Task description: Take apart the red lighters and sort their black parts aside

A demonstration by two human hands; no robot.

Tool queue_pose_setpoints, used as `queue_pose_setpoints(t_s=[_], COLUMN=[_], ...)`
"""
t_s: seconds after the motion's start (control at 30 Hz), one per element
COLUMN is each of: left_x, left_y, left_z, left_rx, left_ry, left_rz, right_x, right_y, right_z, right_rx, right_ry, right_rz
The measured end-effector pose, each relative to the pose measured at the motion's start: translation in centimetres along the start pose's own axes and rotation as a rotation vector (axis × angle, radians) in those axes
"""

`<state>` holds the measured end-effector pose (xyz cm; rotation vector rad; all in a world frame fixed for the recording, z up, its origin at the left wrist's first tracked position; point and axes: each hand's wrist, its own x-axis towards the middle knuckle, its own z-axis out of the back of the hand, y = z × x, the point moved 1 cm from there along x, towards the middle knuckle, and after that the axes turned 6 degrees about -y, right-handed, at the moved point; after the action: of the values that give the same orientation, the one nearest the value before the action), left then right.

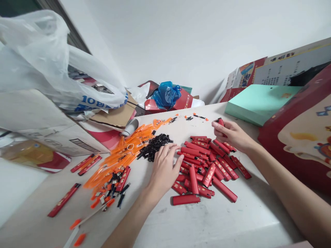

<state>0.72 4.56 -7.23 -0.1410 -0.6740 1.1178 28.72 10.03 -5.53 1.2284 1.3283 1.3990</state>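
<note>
My left hand (163, 170) lies palm down with its fingers stretched out, between a pile of small black parts (152, 148) and a heap of red casings (192, 179). The casings are slim, flat tubes with gold lettering, and look like lighter shells. The fingertips reach the edge of the black pile; I cannot tell whether they press on it. Above the heap's far right side, my right hand (230, 133) is closed round one red casing (220, 121). Its dark end sticks up past the fingers, and the rest is mostly hidden.
Long orange strips (113, 163) are spread to the left, with loose black, orange and metal bits (104, 196). Several red casings (64, 199) lie apart there. A cardboard box (51, 120) under a white plastic bag (38, 62) borders the left; a mint-green box (258, 103) stands right.
</note>
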Motion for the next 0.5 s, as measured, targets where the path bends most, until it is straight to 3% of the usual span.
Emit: queue_pose_setpoints(t_s=[0.13, 0.23, 0.37, 0.5], left_x=[0.0, 0.1, 0.1, 0.0], left_y=[-0.3, -0.4, -0.5, -0.7], left_z=[0.1, 0.2, 0.3, 0.3], left_rx=[-0.040, -0.057, -0.059, -0.052], left_ry=[-0.041, -0.065, -0.077, -0.073], left_rz=[-0.017, -0.024, -0.035, -0.044], right_x=[-1.4, -2.1, -2.3, -1.9], right_y=[1.2, 1.2, 0.9, 1.0], right_z=[-2.7, -4.0, -4.7, -4.5], right_rx=[0.139, 0.189, 0.180, 0.071], right_ry=[0.242, 0.335, 0.359, 0.210], right_rz=[-0.069, -0.092, -0.089, 0.003])
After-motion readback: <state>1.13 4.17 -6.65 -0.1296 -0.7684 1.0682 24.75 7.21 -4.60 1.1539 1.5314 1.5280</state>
